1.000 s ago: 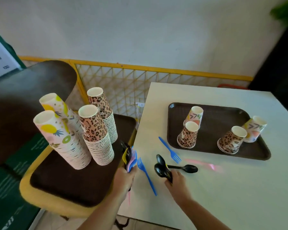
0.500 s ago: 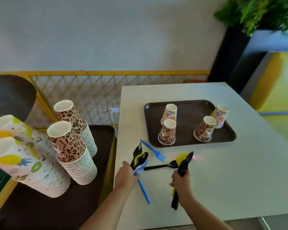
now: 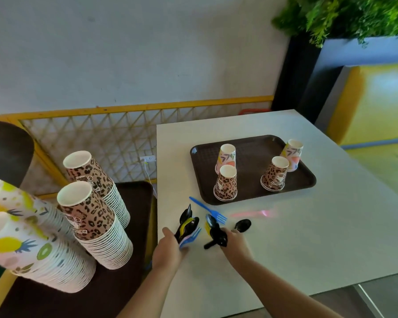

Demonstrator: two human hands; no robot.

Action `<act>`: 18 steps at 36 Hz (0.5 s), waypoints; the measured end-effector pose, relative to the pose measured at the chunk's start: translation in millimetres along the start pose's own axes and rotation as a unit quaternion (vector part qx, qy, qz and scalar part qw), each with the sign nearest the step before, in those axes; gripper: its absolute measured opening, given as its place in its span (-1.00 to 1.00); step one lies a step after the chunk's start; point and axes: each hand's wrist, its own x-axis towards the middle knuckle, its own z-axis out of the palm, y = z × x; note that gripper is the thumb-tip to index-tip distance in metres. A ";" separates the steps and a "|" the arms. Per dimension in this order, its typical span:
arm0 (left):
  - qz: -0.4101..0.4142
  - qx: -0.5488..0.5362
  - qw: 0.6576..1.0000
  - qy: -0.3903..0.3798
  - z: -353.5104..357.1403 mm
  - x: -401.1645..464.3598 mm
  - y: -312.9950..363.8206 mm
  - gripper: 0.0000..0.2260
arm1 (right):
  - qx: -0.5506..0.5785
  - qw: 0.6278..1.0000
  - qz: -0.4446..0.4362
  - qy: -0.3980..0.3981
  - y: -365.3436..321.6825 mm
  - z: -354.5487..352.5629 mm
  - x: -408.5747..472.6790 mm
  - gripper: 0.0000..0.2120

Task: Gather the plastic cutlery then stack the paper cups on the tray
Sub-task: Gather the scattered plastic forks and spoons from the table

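Bright daylight from right, soft shadows, motion blur at edges, wide-angle warp on cup stacks (image 3: 62,226)

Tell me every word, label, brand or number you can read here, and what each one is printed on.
None can be read in the head view.
Leopard-print cups on the tray: a small emblem near the base, with lettering too blurred to read.
Leopard-print cup stacks on the side tray: the same kind of emblem, also illegible.
Fruit-print cup stacks and pastel cups: pictures only, no text visible.
Cutlery in the left hand and right hand: no markings visible.
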 end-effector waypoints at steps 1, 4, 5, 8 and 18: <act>0.007 0.007 1.000 0.003 -0.8 0.4 -0.7 -0.53 | 0.001 1.000 0.002 0.001 2.5 -1.8 -1.2 -0.69; 0.033 0.015 0.999 0.017 -4.7 2.0 -2.1 -0.54 | -0.015 1.000 0.013 0.004 10.4 -4.8 -2.5 -0.66; 0.038 0.020 0.999 0.021 -7.0 2.6 -2.3 -0.52 | -0.021 0.999 0.024 0.006 12.7 -4.9 -2.3 -0.66; 0.035 0.049 0.998 0.016 -14.5 6.8 -5.7 -0.48 | -0.025 0.998 0.049 0.012 16.2 -6.8 -1.7 -0.73; 0.062 0.086 0.994 -0.021 -14.2 18.7 -13.3 -0.77 | 0.107 0.987 0.079 0.096 27.4 -10.9 -5.4 -0.60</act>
